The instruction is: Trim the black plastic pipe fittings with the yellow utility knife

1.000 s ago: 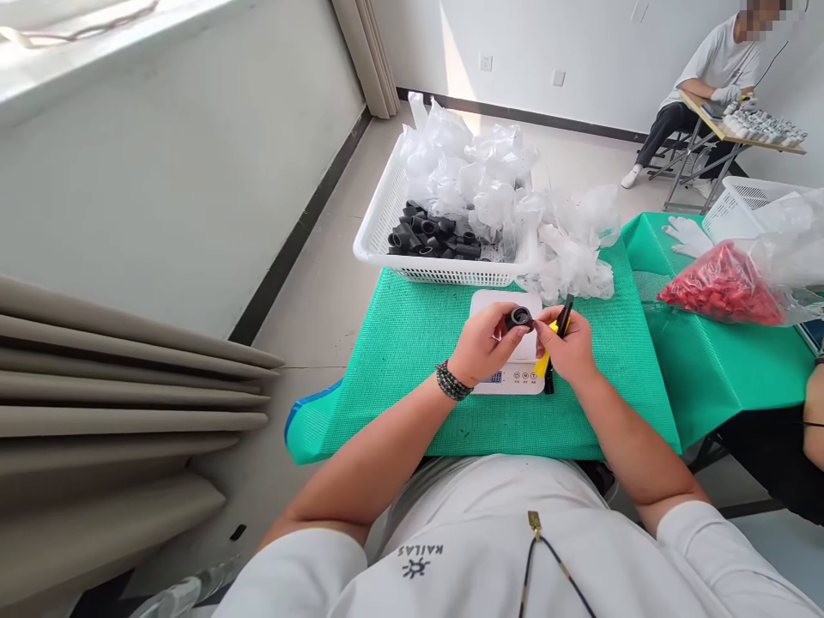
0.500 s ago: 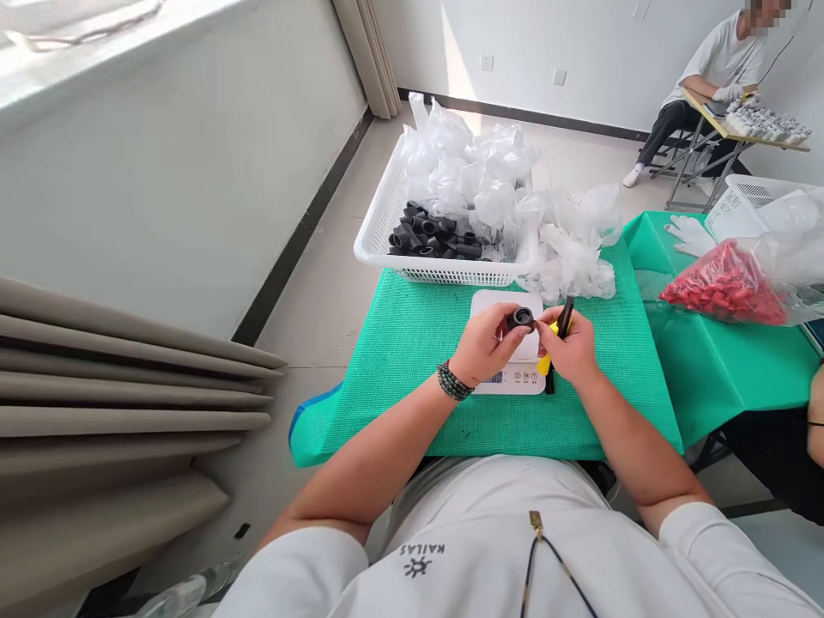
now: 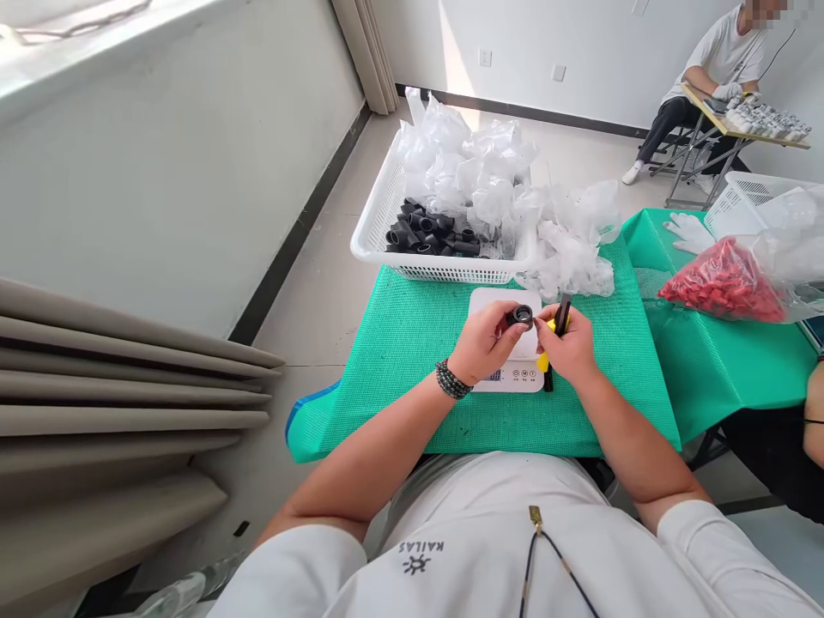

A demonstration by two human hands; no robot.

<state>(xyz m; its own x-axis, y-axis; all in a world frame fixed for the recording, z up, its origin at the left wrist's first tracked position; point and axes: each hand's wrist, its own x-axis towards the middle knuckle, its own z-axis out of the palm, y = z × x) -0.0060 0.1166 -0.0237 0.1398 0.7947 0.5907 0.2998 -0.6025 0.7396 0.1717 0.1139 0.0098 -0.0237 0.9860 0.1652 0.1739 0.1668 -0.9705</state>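
Observation:
A black pipe fitting (image 3: 523,315) with a round opening facing up is gripped in my left hand (image 3: 487,342), above a white digital scale (image 3: 508,376). Close to its right side is my right hand (image 3: 569,345), closed around a black and yellow tool (image 3: 562,318); its thumb and fingertip are by the fitting's rim. Whether those fingertips also pinch something small cannot be made out. The scale lies on a green cloth-covered table (image 3: 399,360), partly hidden by my hands.
Behind the scale, a white basket (image 3: 451,273) holds black fittings (image 3: 425,230) and clear plastic bags (image 3: 444,154). More bags (image 3: 570,257) lie right of it. A bag of red parts (image 3: 724,279) and a white glove (image 3: 688,232) rest farther right. Another person sits at the back right.
The black fitting has tilted slightly in my left hand. My right hand keeps hold of the tool, which has turned a little more upright. The whole view has shifted slightly.

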